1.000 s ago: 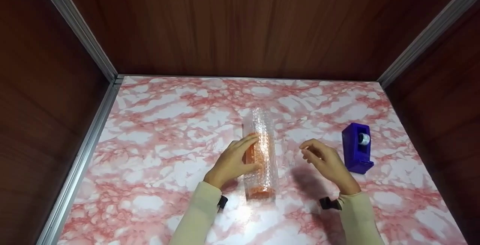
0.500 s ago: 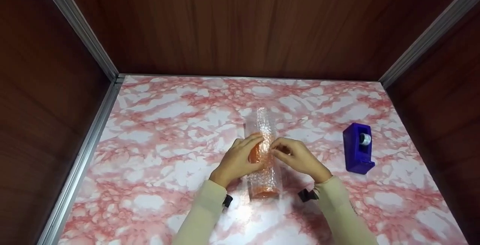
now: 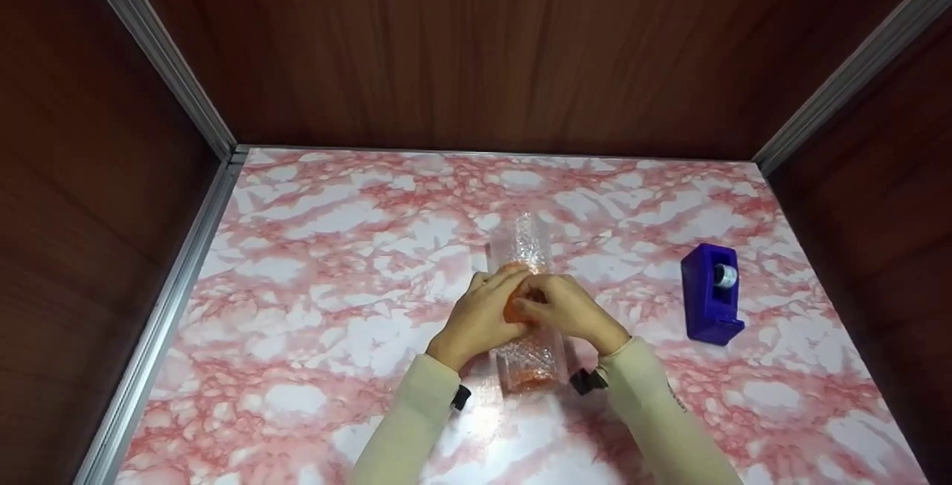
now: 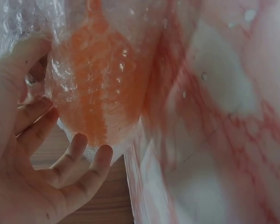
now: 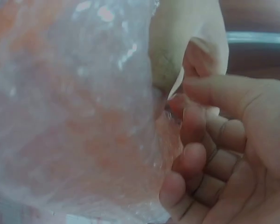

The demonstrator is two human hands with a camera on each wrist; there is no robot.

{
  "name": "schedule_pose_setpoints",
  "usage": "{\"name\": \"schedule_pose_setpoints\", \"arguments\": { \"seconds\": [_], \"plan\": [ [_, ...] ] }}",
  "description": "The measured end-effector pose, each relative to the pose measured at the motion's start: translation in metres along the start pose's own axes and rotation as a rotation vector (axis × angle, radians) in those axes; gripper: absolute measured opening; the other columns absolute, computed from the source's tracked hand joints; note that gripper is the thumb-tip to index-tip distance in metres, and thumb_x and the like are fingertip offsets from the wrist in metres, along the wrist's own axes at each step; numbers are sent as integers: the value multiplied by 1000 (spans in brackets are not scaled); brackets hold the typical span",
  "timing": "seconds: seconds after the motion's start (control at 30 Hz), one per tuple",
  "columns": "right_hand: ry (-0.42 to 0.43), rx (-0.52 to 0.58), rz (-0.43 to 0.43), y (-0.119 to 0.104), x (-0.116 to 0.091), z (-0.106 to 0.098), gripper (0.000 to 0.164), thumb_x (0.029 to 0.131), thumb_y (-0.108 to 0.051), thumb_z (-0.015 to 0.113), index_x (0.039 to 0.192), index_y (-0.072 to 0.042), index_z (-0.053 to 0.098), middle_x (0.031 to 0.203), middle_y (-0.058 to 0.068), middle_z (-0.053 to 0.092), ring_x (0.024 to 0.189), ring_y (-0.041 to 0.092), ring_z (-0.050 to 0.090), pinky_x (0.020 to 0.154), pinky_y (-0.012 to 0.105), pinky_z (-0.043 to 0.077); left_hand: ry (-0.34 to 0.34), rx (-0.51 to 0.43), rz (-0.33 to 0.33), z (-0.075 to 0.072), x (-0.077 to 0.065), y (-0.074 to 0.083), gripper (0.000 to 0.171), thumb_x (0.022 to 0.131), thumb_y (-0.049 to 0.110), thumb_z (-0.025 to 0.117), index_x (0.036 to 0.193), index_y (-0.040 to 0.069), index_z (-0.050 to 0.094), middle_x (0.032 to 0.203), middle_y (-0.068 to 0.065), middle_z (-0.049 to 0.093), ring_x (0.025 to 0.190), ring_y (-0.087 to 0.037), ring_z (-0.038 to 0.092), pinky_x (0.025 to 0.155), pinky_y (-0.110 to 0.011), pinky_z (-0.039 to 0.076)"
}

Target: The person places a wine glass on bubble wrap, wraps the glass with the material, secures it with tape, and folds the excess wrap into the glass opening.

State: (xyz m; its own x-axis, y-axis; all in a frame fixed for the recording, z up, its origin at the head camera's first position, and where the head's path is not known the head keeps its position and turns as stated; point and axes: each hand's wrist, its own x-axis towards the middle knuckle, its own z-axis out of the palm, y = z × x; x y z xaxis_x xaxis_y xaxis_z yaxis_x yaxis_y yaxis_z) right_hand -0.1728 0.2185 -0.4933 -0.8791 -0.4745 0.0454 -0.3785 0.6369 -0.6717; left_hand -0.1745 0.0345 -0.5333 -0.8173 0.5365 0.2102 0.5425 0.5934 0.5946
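An orange object, seemingly ribbed, lies rolled in clear bubble wrap (image 3: 529, 357) on the table, its long side pointing away from me. My left hand (image 3: 480, 321) holds the roll from its left side, thumb nearer me, fingers over the top. In the left wrist view, the orange object (image 4: 95, 79) shows through the wrap above my spread fingers (image 4: 100, 161). Across the roll, my right hand (image 3: 574, 312) pinches thumb to forefinger right beside the left hand. A shiny clear bit, like tape (image 5: 172, 115), shows at that pinch; the hand hides most of it.
A blue-purple tape dispenser (image 3: 710, 295) carrying a roll of tape (image 3: 724, 275) stands to the right. Pink-and-white marbled sheeting covers the table (image 3: 335, 269). Brown wood-look panels (image 3: 476, 46) in metal frames rise at the back and both sides.
My right hand has moved left from beside the dispenser onto the wrapped roll and now meets the left hand. The left hand and the roll have shifted slightly right.
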Motion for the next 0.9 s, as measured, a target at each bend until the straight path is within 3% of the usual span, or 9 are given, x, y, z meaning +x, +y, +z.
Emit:
{"name": "schedule_pose_setpoints", "arguments": {
  "seconds": [0.43,0.6,0.73,0.9],
  "plan": [
    [-7,-138,194,-11,3,-7,11,90,-16,66,80,-17,71,67,-7,59,53,10,50,53,31,43,-25,63,-28,2,3,8,82,83,41,80,154,22,42,157,8,37,121,-26,46,96,-40,48],
    [-47,-272,277,-18,7,-10,14,86,-19,67,74,-23,72,65,-7,59,57,13,52,56,33,44,-33,86,-40,4,5,10,85,83,42,80,155,22,40,157,10,37,121,-27,46,93,-40,50],
    [-96,-355,348,-20,9,-13,20,87,-22,66,68,-21,68,65,-6,60,60,16,55,57,38,46,-37,81,-42,5,5,12,85,83,42,80,155,23,40,158,12,36,124,-27,44,93,-40,50],
    [-128,-348,393,-17,9,-15,30,90,-27,66,62,-18,66,61,-5,60,57,16,53,55,36,44,-34,61,-37,5,3,11,85,83,42,81,155,22,41,158,11,35,127,-25,42,96,-40,49]
  ]
}}
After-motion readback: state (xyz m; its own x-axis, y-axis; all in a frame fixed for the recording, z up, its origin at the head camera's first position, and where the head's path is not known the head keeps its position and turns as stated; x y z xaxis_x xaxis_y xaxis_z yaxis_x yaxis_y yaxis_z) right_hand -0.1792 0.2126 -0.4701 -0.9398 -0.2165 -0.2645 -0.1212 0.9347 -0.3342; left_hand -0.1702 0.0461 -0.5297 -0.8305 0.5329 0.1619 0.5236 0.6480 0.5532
